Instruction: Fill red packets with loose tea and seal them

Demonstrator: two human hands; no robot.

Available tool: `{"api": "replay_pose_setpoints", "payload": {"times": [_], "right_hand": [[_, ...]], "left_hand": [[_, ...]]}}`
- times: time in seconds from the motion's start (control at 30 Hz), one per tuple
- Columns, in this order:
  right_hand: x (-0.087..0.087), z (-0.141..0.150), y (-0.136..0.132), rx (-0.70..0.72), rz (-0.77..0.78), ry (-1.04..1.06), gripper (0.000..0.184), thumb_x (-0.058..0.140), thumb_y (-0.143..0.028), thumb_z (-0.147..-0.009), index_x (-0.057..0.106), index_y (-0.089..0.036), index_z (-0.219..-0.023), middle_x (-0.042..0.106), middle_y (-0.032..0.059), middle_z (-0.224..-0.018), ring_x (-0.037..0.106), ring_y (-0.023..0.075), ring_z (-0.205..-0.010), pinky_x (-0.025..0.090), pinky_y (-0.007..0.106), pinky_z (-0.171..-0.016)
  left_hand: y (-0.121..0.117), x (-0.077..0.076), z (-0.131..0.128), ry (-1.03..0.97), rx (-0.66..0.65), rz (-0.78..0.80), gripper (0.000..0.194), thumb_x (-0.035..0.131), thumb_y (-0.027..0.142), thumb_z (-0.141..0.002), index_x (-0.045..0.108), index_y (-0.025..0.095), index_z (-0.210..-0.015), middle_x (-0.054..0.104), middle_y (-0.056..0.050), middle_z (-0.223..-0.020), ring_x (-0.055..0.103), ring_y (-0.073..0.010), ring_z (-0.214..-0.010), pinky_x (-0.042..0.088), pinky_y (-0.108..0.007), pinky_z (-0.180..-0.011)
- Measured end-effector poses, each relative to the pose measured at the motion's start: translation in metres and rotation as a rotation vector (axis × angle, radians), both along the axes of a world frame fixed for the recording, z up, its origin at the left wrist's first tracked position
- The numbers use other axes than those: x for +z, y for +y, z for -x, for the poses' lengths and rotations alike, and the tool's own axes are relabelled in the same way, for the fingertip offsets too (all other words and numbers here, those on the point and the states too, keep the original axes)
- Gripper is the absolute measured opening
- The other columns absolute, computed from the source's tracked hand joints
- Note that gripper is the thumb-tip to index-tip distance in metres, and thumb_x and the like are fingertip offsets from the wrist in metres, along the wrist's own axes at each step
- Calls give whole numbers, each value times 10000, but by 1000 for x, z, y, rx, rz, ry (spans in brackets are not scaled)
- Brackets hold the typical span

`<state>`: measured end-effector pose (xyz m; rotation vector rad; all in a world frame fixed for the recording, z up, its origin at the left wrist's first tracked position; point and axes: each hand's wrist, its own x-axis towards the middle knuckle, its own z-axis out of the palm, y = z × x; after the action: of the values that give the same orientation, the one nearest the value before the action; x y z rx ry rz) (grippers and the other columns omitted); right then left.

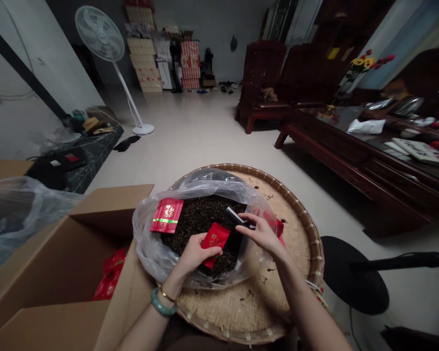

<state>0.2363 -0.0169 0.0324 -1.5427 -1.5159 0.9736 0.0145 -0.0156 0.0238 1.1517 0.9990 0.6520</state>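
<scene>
My left hand (195, 253) is closed on a small red foil packet (214, 242), holding it over a clear plastic bag (149, 243) full of dark loose tea leaves (201, 217). My right hand (261, 233) pinches a dark scoop (237, 217) just above the leaves, next to the packet. A second red packet with gold print and a green stripe (167, 215) lies on the bag's left rim. The bag rests on a round woven bamboo tray (300, 214). A green bangle sits on my left wrist.
An open cardboard box (58, 263) at my left holds more red packets (109, 280). A black round stool (354, 280) stands to the right of the tray. A dark wooden table (369, 161) and chairs fill the right side. A standing fan (131, 105) and stacked cartons (146, 68) stand far back.
</scene>
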Motion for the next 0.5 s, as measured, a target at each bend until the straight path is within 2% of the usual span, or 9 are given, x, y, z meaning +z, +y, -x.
{"api": "replay_pose_setpoints", "payload": {"times": [0.07, 0.13, 0.23, 0.3, 0.37, 0.5], "right_hand": [[-17, -11, 4, -117, -81, -174, 413, 676, -366, -700, 631, -171, -1062, 660, 104, -1043, 598, 259, -957, 455, 410, -856], [-29, -17, 5, -149, -151, -294, 449, 685, -345, -691, 618, -158, -1094, 646, 125, -1055, 576, 281, -992, 438, 441, -882], [-29, -11, 3, -213, -210, -340, 461, 669, -356, -714, 605, -154, -1123, 621, 147, -1101, 536, 303, -1061, 413, 467, -912], [-20, 3, 0, -233, -239, -255, 392, 618, -391, -766, 619, -177, -1094, 627, 128, -1084, 547, 280, -1043, 421, 439, -902], [-10, 21, -2, -129, -205, -62, 317, 552, -397, -819, 643, -184, -1034, 655, 98, -989, 602, 223, -898, 473, 358, -793], [0, 49, -3, -43, -82, 155, 202, 632, -372, -744, 671, -178, -705, 664, 36, -693, 601, 175, -657, 464, 287, -631]], "left_hand": [[0, -2, 0, -43, 45, 37, 383, 783, 329, -570, 640, 106, -845, 716, -50, -709, 672, -193, -646, 507, -275, -625], [-1, -4, -1, -77, 91, 52, 413, 793, 335, -561, 626, 110, -865, 719, -57, -746, 684, -203, -673, 515, -282, -642], [-3, -6, -4, -94, 121, 40, 419, 792, 341, -572, 618, 112, -876, 718, -66, -774, 690, -208, -699, 518, -281, -656], [-5, -8, -8, -94, 126, 30, 419, 784, 348, -588, 615, 114, -892, 714, -64, -783, 689, -207, -703, 517, -277, -651], [-6, -9, -11, -94, 120, 20, 435, 777, 348, -600, 609, 115, -927, 710, -58, -790, 685, -202, -701, 516, -277, -651], [-5, -8, -12, -110, 86, -10, 485, 782, 346, -591, 608, 111, -978, 705, -51, -809, 665, -186, -713, 510, -277, -674]]}}
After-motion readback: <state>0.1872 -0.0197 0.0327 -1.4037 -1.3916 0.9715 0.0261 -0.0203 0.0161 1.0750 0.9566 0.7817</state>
